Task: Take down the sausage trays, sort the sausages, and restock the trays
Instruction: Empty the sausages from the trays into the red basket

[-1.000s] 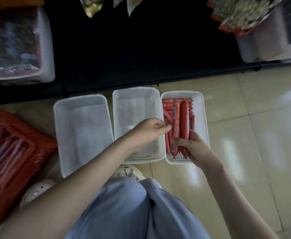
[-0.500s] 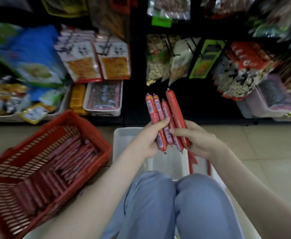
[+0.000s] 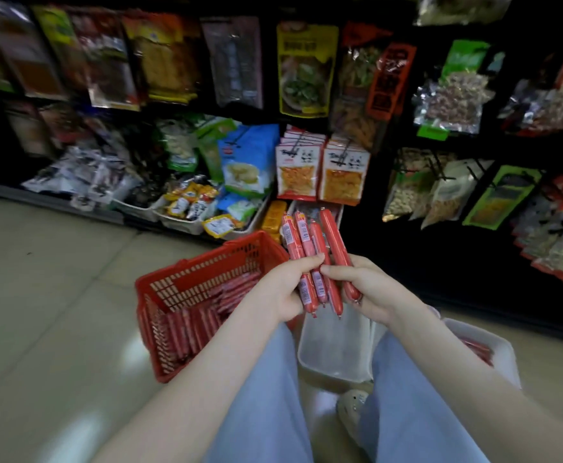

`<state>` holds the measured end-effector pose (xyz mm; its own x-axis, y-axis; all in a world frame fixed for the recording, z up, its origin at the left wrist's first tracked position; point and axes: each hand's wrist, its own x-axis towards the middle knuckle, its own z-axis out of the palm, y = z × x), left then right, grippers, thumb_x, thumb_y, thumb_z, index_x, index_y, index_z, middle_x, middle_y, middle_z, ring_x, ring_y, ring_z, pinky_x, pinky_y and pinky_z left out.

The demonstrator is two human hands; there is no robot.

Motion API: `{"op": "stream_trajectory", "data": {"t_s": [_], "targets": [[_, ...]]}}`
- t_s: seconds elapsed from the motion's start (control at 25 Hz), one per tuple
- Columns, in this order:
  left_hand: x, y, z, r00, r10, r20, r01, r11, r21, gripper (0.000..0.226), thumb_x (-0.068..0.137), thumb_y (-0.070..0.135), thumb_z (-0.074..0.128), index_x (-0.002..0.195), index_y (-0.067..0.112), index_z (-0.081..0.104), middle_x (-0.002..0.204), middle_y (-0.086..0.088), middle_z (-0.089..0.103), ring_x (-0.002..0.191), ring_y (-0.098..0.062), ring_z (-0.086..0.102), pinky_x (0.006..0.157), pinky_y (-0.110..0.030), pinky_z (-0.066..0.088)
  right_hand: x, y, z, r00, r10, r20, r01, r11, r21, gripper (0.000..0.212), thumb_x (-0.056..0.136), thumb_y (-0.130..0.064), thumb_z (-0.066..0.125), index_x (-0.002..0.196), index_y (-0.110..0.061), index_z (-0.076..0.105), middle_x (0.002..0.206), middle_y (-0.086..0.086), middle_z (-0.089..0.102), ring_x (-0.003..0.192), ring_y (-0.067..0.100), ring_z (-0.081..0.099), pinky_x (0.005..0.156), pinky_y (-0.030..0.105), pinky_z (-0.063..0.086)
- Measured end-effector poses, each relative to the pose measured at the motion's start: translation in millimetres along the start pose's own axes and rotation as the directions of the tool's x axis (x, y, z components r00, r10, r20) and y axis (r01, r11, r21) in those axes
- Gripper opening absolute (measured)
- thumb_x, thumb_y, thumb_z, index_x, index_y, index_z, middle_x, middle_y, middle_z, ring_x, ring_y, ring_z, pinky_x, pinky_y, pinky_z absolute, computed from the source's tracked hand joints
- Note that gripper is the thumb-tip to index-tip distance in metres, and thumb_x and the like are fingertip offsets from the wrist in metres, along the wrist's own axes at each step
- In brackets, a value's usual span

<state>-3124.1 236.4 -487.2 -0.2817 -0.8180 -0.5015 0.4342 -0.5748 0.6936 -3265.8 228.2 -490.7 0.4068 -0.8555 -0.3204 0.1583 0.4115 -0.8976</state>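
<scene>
Both hands hold a fan of several red sausages (image 3: 310, 242) upright in front of me. My left hand (image 3: 285, 289) grips the left ones near their lower ends, thumb across them. My right hand (image 3: 365, 284) grips the right ones, one thick sausage (image 3: 335, 242) leaning right. Below my hands an empty clear tray (image 3: 335, 354) lies on the floor between my knees. Another white tray (image 3: 493, 349) with red sausages shows at the right, partly hidden by my right arm. A red basket (image 3: 173, 292) at the left holds many more sausages.
Shelves of snack packets (image 3: 320, 172) fill the back, with white bins (image 3: 179, 225) of packets on the lowest level. Beige tiled floor (image 3: 39, 295) spreads to the left. My knees in light blue trousers and a pale shoe (image 3: 351, 404) are at the bottom.
A second ago my hands were in the right tray on the sausages. They lifted a bunch up, and my view swung up and left toward the shelves and basket.
</scene>
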Motion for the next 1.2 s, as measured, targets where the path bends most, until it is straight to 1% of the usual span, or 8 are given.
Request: {"op": "stream_trajectory", "data": {"t_s": [0.16, 0.44, 0.6, 0.72, 0.84, 0.96, 1.12, 1.2], "targets": [[-29.1, 4.6, -25.4, 0.997, 0.036, -0.073, -0.040, 0.998, -0.052, 0.018, 0.096, 0.013, 0.051, 0.107, 0.004, 0.063, 0.095, -0.016, 0.069, 0.085, -0.027, 0.066, 0.079, -0.041, 0.054, 6.5, 10.0, 36.0, 0.998, -0.022, 0.063, 0.024, 0.999, -0.027, 0.027, 0.088, 0.004, 0.054, 0.113, -0.002, 0.062, 0.106, 0.022, 0.067, 0.090, 0.030, 0.068, 0.078, 0.037, 0.058], [-48.4, 18.0, -80.1, 0.974, -0.004, -0.225, -0.021, 0.994, -0.108, 0.024, 0.092, 0.010, 0.059, 0.114, 0.003, 0.061, 0.092, -0.016, 0.068, 0.080, -0.028, 0.067, 0.068, -0.043, 0.055, 34.0, 37.1, 81.8, 0.999, 0.005, 0.053, 0.006, 0.981, -0.196, 0.024, 0.093, -0.010, 0.057, 0.117, -0.004, 0.057, 0.103, 0.016, 0.068, 0.084, 0.025, 0.068, 0.071, 0.033, 0.058], [-52.4, 27.7, -135.8, 0.953, -0.009, -0.303, -0.031, 0.992, -0.125, 0.018, 0.092, 0.012, 0.058, 0.106, 0.002, 0.061, 0.083, -0.015, 0.070, 0.067, -0.026, 0.070, 0.061, -0.038, 0.059, 72.4, 48.3, 109.6, 0.998, 0.022, -0.065, -0.044, 0.934, -0.355, 0.022, 0.098, -0.030, 0.049, 0.095, -0.009, 0.054, 0.074, 0.006, 0.058, 0.051, 0.008, 0.056, 0.050, 0.023, 0.047], [-55.4, 38.7, -180.8, 0.924, 0.015, -0.383, -0.076, 0.987, -0.143, 0.013, 0.094, 0.013, 0.056, 0.101, 0.003, 0.059, 0.070, -0.012, 0.071, 0.057, -0.021, 0.069, 0.051, -0.032, 0.057, 103.0, 46.4, 137.3, 0.993, 0.089, -0.077, -0.111, 0.930, -0.349, 0.036, 0.100, -0.041, 0.040, 0.089, -0.010, 0.055, 0.061, 0.000, 0.050, 0.046, 0.011, 0.045, 0.047, 0.025, 0.039], [-48.2, 51.2, -217.2, 0.885, 0.012, -0.465, -0.111, 0.976, -0.185, 0.011, 0.094, 0.012, 0.056, 0.102, 0.004, 0.059, 0.071, -0.010, 0.069, 0.053, -0.019, 0.068, 0.047, -0.029, 0.056, 140.0, 49.2, 149.9, 0.993, 0.108, 0.048, -0.080, 0.915, -0.395, 0.027, 0.100, -0.032, 0.044, 0.106, -0.007, 0.054, 0.072, 0.002, 0.055, 0.055, 0.012, 0.049, 0.054, 0.030, 0.037], [-27.5, 60.7, -251.6, 0.847, -0.068, -0.527, -0.058, 0.974, -0.219, 0.009, 0.093, 0.010, 0.057, 0.098, 0.004, 0.061, 0.071, -0.009, 0.069, 0.055, -0.018, 0.067, 0.053, -0.030, 0.057, 187.5, 64.9, 148.1, 0.985, 0.125, 0.117, -0.067, 0.910, -0.410, 0.011, 0.096, -0.010, 0.051, 0.107, -0.009, 0.053, 0.079, 0.006, 0.056, 0.062, 0.013, 0.054, 0.056, 0.027, 0.044], [14.4, 78.8, -311.3, 0.790, -0.139, -0.597, -0.029, 0.964, -0.264, 0.006, 0.093, 0.010, 0.057, 0.090, 0.006, 0.061, 0.061, -0.005, 0.069, 0.051, -0.015, 0.067, 0.050, -0.028, 0.056, 258.8, 121.8, 149.8, 0.939, 0.336, 0.072, -0.279, 0.868, -0.411, 0.005, 0.093, -0.002, 0.053, 0.091, -0.006, 0.052, 0.074, 0.010, 0.055, 0.059, 0.016, 0.055, 0.049, 0.026, 0.050], [33.3, 82.3, -341.6, 0.762, -0.146, -0.631, -0.022, 0.968, -0.250, 0.006, 0.092, 0.010, 0.058, 0.088, 0.007, 0.061, 0.061, -0.004, 0.070, 0.051, -0.014, 0.067, 0.048, -0.028, 0.057, 290.9, 164.1, 151.5, 0.891, 0.450, 0.059, -0.371, 0.798, -0.474, 0.005, 0.094, -0.011, 0.054, 0.090, -0.008, 0.054, 0.075, 0.008, 0.058, 0.062, 0.016, 0.056, 0.060, 0.032, 0.053]]}}
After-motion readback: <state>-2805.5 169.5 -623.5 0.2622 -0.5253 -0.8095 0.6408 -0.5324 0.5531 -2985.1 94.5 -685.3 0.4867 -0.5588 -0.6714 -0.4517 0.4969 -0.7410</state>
